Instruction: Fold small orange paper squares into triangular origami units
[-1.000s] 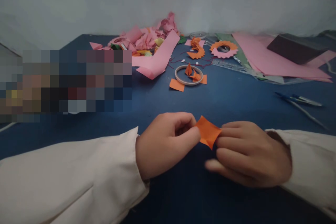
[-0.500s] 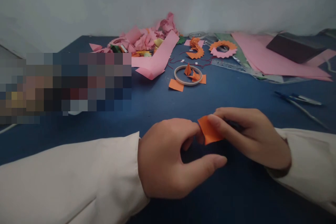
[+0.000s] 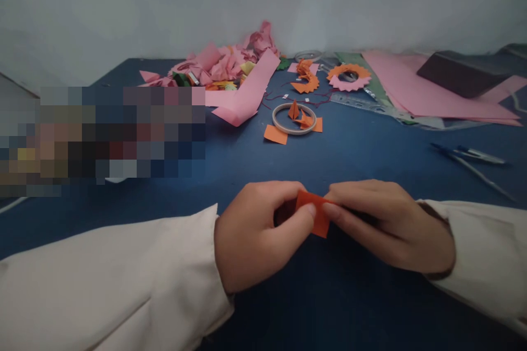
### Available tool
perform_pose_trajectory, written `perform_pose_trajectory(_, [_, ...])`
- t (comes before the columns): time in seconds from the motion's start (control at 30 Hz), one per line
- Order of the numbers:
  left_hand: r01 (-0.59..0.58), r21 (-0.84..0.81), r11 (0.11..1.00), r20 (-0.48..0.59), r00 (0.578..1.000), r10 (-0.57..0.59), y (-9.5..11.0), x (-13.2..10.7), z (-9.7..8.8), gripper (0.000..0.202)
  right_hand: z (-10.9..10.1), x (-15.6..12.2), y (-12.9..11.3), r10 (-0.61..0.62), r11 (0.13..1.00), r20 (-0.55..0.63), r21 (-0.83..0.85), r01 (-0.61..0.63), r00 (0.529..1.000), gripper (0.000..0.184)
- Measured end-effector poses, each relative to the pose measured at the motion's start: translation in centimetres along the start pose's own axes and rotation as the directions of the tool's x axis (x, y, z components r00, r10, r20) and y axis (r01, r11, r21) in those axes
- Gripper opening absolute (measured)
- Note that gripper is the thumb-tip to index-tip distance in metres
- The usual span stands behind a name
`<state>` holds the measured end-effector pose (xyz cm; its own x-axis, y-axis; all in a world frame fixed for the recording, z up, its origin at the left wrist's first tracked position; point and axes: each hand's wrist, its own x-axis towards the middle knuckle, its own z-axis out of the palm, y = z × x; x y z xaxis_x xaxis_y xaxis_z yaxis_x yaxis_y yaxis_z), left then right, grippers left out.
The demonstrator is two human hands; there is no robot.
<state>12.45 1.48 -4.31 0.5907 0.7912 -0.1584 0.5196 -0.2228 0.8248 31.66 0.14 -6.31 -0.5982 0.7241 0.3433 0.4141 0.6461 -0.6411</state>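
Note:
A small piece of orange paper (image 3: pixel 321 224) is held above the blue table between both hands. My left hand (image 3: pixel 263 236) pinches its left part, thumb on the near face and fingers behind. My right hand (image 3: pixel 387 222) grips the right edge between thumb and fingers. Beyond the hands lies a tape ring (image 3: pixel 277 127) with small folded orange pieces (image 3: pixel 293 110) inside it. A flat orange paper piece (image 3: pixel 275 135) touches the ring's near left side.
A heap of crumpled pink paper (image 3: pixel 222 63) sits at the back left. Pleated orange paper rings (image 3: pixel 349 77), a clear ruler (image 3: pixel 362 103), pink sheets (image 3: pixel 428 93) and a dark flat object (image 3: pixel 461 74) lie behind. Pens (image 3: pixel 480 155) rest at right. A blurred patch covers the left.
My left thumb has closed onto the orange paper, which has shifted left and turned. My right hand has moved slightly down and keeps hold of the paper's right edge.

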Motion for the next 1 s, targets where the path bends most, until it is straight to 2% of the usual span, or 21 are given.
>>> perform_pose_trajectory(0.1, [0.023, -0.12, 0.993, 0.081, 0.997, -0.013, 0.0, 0.2, -0.2, 0.021, -0.3, -0.1, 0.0, -0.041, 0.999, 0.046, 0.03, 0.04, 0.998, 0.014])
perform_pose_trajectory(0.17, [0.077, -0.249, 0.965, 0.132, 0.99, -0.044, 0.1, 0.4, -0.5, 0.02, -0.3, -0.3, 0.0, -0.072, 0.997, 0.026, 0.025, 0.072, 0.997, 0.016])
perform_pose_trajectory(0.27, [0.154, -0.371, 0.916, 0.214, 0.974, -0.077, 0.3, 0.7, -1.0, 0.019, 0.1, -0.7, -0.1, -0.115, 0.987, -0.036, -0.118, 0.11, 0.993, 0.02])
perform_pose_trajectory(0.37, [0.177, -0.356, 0.917, 0.302, 0.951, -0.066, 0.3, 1.1, -1.5, 0.017, 0.4, -0.8, -0.1, -0.089, 0.971, -0.052, -0.226, 0.075, 0.995, 0.023])
perform_pose_trajectory(0.43, [0.158, -0.331, 0.93, 0.324, 0.945, -0.046, 0.2, 1.2, -1.6, 0.019, 0.5, -0.8, -0.1, -0.087, 0.96, -0.049, -0.271, 0.071, 0.995, 0.024])
perform_pose_trajectory(0.67, [0.096, -0.194, 0.976, 0.334, 0.942, -0.027, -0.3, 1.2, -1.7, 0.028, 0.2, -0.8, 0.2, -0.212, 0.921, -0.036, -0.341, 0.187, 0.977, 0.018])
perform_pose_trajectory(1.0, [0.048, -0.141, 0.989, 0.331, 0.944, 0.001, -0.4, 1.4, -1.6, 0.026, 0.1, -0.6, 0.2, -0.285, 0.897, -0.032, -0.361, 0.255, 0.958, 0.014])
